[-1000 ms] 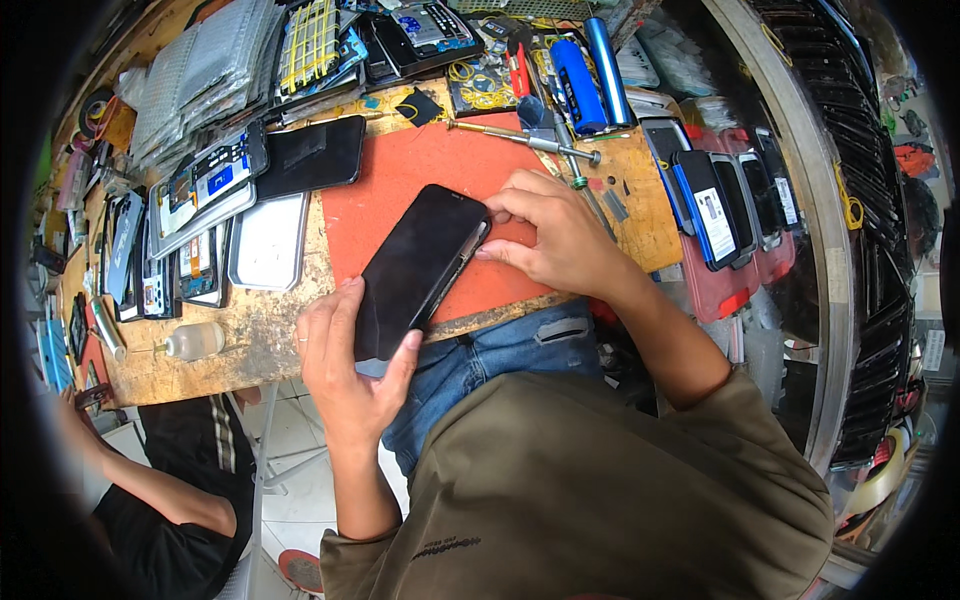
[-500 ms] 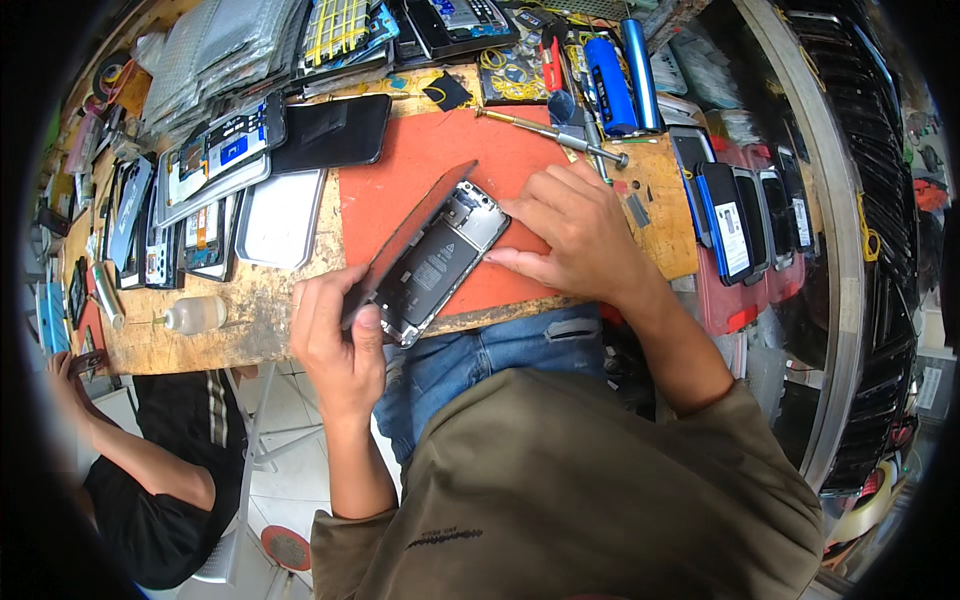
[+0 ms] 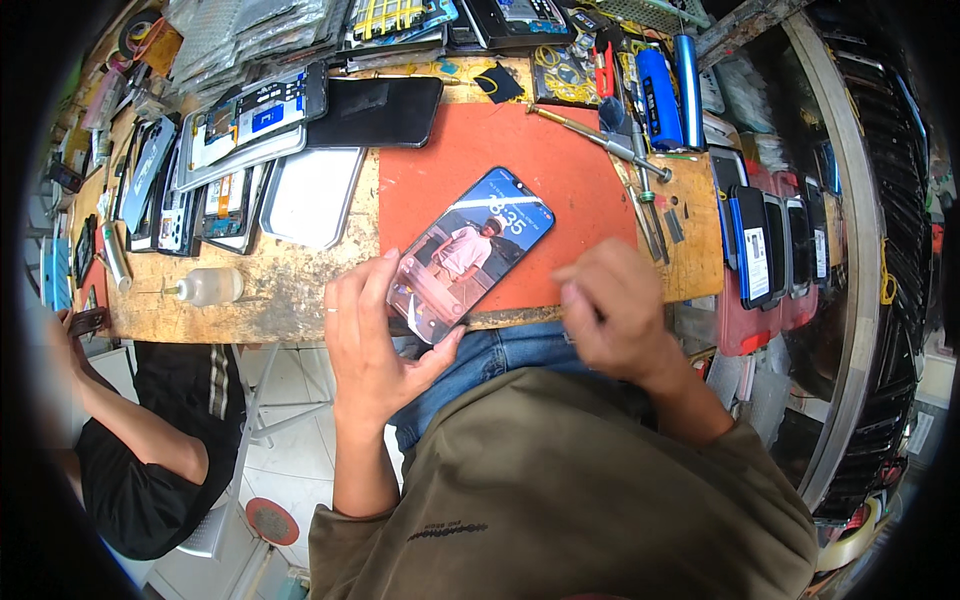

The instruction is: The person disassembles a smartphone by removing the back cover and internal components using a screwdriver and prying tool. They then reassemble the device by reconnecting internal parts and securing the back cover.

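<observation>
A smartphone (image 3: 470, 255) lies tilted in my left hand (image 3: 375, 335), over the near edge of the red work mat (image 3: 420, 170). Its screen is lit, with a person's picture and a clock on it, and the phone's inside is covered. Fingers hold the phone's left side while the thumb rests at its lower end. Apart from the phone, to its right, my right hand (image 3: 615, 310) is curled in a loose fist above the mat's near right edge. Nothing shows in its fingers.
A gold and grey screwdriver (image 3: 590, 138) and tweezers (image 3: 645, 215) lie by the mat's right side. Opened phones (image 3: 225, 215) and a small bottle (image 3: 212, 287) stand left. Blue cylinders (image 3: 660, 100) are at the back. A co-worker's arm (image 3: 140, 420) is lower left.
The phone stood opened with its screen lifted and battery showing; now the screen lies over the body and is lit. My right hand has let go of the phone and drawn back.
</observation>
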`<action>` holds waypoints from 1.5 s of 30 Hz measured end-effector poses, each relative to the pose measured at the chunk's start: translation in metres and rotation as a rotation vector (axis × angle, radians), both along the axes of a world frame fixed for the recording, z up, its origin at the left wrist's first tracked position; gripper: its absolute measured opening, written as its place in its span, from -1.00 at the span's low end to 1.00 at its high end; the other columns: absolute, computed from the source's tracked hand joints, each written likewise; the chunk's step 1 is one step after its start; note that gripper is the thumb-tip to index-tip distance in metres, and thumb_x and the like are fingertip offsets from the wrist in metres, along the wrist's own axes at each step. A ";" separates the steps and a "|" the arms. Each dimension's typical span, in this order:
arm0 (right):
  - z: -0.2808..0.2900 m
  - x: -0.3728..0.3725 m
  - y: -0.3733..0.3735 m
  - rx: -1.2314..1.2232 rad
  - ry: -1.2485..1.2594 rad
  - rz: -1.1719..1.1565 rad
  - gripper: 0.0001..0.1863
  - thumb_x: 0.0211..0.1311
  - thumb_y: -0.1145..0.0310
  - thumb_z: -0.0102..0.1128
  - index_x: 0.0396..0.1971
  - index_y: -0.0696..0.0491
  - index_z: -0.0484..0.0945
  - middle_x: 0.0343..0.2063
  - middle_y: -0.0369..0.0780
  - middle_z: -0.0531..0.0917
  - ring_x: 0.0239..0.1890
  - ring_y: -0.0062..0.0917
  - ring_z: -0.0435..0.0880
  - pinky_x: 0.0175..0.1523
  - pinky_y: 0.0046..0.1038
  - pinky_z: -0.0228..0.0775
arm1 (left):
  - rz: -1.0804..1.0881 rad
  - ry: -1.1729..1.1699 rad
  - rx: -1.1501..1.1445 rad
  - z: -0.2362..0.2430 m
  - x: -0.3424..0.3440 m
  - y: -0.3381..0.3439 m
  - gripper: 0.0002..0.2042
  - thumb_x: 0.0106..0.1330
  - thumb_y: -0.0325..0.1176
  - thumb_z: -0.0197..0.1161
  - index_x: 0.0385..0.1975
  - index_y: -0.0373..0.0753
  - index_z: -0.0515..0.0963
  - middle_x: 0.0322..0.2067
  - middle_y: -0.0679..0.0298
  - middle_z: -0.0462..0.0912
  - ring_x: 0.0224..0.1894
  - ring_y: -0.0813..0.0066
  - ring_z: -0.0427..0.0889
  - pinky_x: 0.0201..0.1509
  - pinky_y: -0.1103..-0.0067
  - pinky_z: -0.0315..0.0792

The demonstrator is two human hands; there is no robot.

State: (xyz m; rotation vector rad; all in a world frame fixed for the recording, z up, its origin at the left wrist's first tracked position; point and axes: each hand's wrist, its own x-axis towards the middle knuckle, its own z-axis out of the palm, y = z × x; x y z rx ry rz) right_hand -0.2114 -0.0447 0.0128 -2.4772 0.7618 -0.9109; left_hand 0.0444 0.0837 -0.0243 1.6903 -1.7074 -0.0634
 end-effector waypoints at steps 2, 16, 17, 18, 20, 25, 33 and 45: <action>0.005 0.014 0.022 -0.021 0.112 0.103 -0.70 0.17 0.44 0.43 -0.09 0.19 0.72 -0.43 -0.18 0.58 -0.43 -0.27 0.58 -0.29 -0.26 0.39 | 0.004 0.008 -0.034 -0.004 0.000 -0.001 0.00 -0.03 -0.13 0.71 0.46 -0.32 0.35 0.17 -0.06 0.61 0.10 -0.09 0.58 0.21 0.13 0.45; 0.006 0.059 0.045 -0.016 0.157 0.187 -0.34 0.17 0.02 0.51 0.16 0.16 0.69 -0.44 -0.29 0.55 -0.48 -0.43 0.58 -0.33 -0.35 0.37 | 0.007 -0.038 -0.301 -0.026 -0.001 -0.007 -0.05 0.16 0.02 0.64 0.49 -0.16 0.26 0.13 -0.02 0.65 0.05 -0.04 0.66 0.17 0.09 0.48; 0.006 0.056 0.043 -0.032 0.166 0.190 -0.34 0.16 0.02 0.51 0.16 0.16 0.69 -0.45 -0.29 0.54 -0.49 -0.43 0.58 -0.33 -0.36 0.36 | -0.001 -0.020 -0.301 -0.026 -0.001 -0.007 -0.04 0.16 0.05 0.64 0.50 -0.15 0.26 0.12 -0.02 0.65 0.05 -0.04 0.66 0.17 0.10 0.48; 0.007 0.052 0.042 -0.048 0.168 0.185 -0.33 0.15 0.03 0.51 0.16 0.16 0.69 -0.45 -0.30 0.53 -0.50 -0.44 0.57 -0.34 -0.36 0.35 | 0.009 -0.026 -0.289 -0.026 -0.001 -0.006 -0.03 0.16 0.10 0.64 0.50 -0.13 0.26 0.10 -0.01 0.65 0.05 -0.03 0.66 0.17 0.10 0.48; 0.007 0.047 0.042 -0.056 0.165 0.188 -0.32 0.10 0.04 0.53 0.16 0.17 0.69 -0.48 -0.31 0.50 -0.51 -0.46 0.55 -0.37 -0.37 0.32 | 0.015 -0.028 -0.304 -0.027 -0.001 -0.006 -0.03 0.18 0.15 0.62 0.51 -0.13 0.26 0.11 -0.01 0.64 0.05 -0.03 0.66 0.16 0.10 0.48; 0.002 0.048 0.049 -0.028 0.122 0.199 -0.33 0.06 0.08 0.55 0.14 0.18 0.73 -0.52 -0.30 0.48 -0.55 -0.45 0.51 -0.40 -0.36 0.29 | -0.003 -0.029 -0.313 -0.030 0.001 -0.005 -0.03 0.22 0.20 0.59 0.51 -0.13 0.24 0.13 -0.02 0.65 0.06 -0.03 0.66 0.16 0.10 0.48; 0.010 0.078 0.044 -0.051 0.055 0.224 -0.30 0.03 0.10 0.58 0.16 0.18 0.72 -0.50 -0.30 0.52 -0.54 -0.44 0.55 -0.40 -0.37 0.33 | -0.006 -0.024 -0.342 -0.036 0.002 -0.006 -0.10 0.27 0.06 0.57 0.51 -0.15 0.23 0.18 -0.05 0.64 0.09 -0.06 0.67 0.19 0.09 0.48; 0.004 0.038 0.057 -0.019 0.073 0.175 -0.33 0.00 0.12 0.56 0.10 0.24 0.74 -0.55 -0.29 0.50 -0.56 -0.42 0.53 -0.39 -0.36 0.34 | -0.013 -0.043 -0.304 -0.028 0.002 -0.004 0.06 0.16 0.14 0.67 0.56 -0.13 0.17 0.17 -0.01 0.62 0.11 -0.01 0.63 0.19 0.09 0.46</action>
